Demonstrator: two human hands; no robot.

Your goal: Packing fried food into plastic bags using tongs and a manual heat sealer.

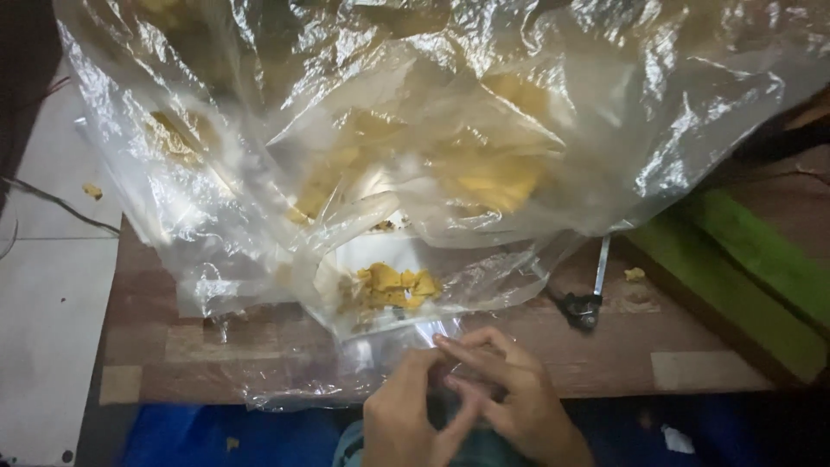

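A big clear plastic bag (415, 130) full of yellow chips fills the upper view and slumps over a wooden board (622, 355). A small clear plastic pouch (380, 294) with several yellow chips (393, 288) lies just beyond my hands. My left hand (406, 415) and my right hand (510, 389) meet at the board's near edge, fingertips pinched together on the pouch's open end. What lies between the fingers is hidden.
A dark metal tool with a thin silver shaft (588, 298) lies on the board right of the pouch. Loose chip crumbs (635, 274) sit near it. A green block (743, 268) runs along the right. White floor tiles (52, 294) and a cable (60, 206) are at left; blue cloth (225, 432) below.
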